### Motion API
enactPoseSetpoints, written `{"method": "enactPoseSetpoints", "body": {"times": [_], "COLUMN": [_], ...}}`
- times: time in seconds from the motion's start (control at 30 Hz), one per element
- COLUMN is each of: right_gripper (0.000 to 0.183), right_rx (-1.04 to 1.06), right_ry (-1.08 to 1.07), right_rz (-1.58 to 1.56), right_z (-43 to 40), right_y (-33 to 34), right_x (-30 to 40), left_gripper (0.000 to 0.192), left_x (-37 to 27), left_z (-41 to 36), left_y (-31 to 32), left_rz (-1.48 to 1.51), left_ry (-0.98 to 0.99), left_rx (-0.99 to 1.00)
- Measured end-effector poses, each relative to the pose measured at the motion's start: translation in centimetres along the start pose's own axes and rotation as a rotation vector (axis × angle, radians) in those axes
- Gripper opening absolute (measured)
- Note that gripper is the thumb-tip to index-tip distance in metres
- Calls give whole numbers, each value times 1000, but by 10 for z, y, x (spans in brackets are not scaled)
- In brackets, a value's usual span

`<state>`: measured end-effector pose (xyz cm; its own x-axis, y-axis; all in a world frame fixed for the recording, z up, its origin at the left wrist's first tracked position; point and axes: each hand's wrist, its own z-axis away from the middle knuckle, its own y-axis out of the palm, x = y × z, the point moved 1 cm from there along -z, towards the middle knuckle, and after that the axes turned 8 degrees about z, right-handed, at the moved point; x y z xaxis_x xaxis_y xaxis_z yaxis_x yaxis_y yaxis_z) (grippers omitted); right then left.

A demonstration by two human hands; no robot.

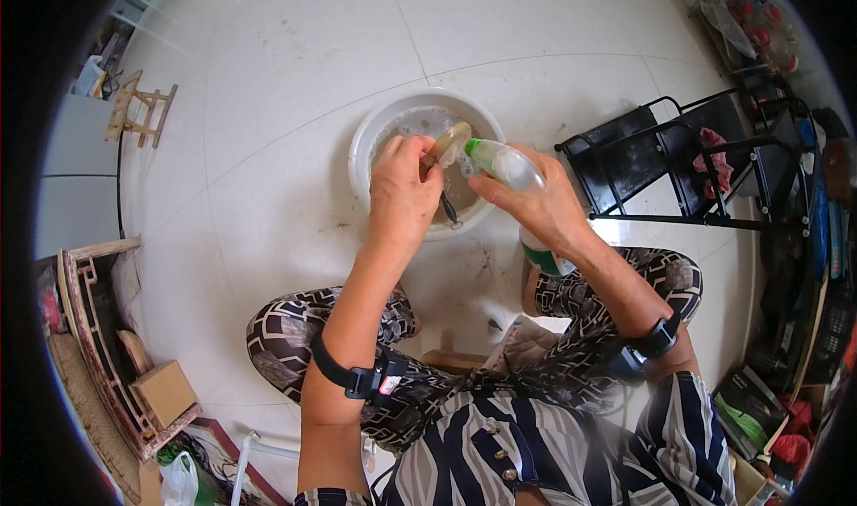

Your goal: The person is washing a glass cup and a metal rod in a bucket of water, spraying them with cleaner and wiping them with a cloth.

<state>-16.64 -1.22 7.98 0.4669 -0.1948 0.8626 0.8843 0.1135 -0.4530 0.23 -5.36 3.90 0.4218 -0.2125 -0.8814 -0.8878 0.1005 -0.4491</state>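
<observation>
In my left hand (405, 181) is a tool with a dark handle (448, 206), a small ring at its end and a pale yellowish oval head (451, 140). It looks like a brush, though my fingers cover its middle. My right hand (529, 188) grips a clear plastic squeeze bottle (507, 164), tilted so its green cap (473, 146) points at the tool's head. Both hands are above a white plastic basin (359, 161) of murky, foamy water. Below my right wrist shows a white and green container (546, 255), partly hidden; I cannot tell whether it is separate.
A black metal rack (676, 161) lies to the right, with a pinkish cloth (713, 163) on it. At left are a small wooden stool (139, 112), a worn wooden frame (100, 332) and a cardboard box (164, 393). Pale floor tiles (281, 124) surround the basin.
</observation>
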Motion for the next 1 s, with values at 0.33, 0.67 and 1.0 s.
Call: {"method": "enactPoseSetpoints", "body": {"times": [0.33,0.67,1.0], "right_gripper": [31,31,32], "right_rx": [-35,-35,11], "right_ry": [0,30,-42], "right_rz": [-69,-49,30], "right_z": [0,-3,0], "right_y": [-6,-6,1], "right_x": [3,-1,-3], "left_gripper": [23,22,35], "left_x": [-1,0,-2], "left_z": [2,0,0], "left_y": [0,-3,1], "left_rz": [-108,39,-12], "left_ry": [144,29,89], "left_rx": [-1,-8,-29]}}
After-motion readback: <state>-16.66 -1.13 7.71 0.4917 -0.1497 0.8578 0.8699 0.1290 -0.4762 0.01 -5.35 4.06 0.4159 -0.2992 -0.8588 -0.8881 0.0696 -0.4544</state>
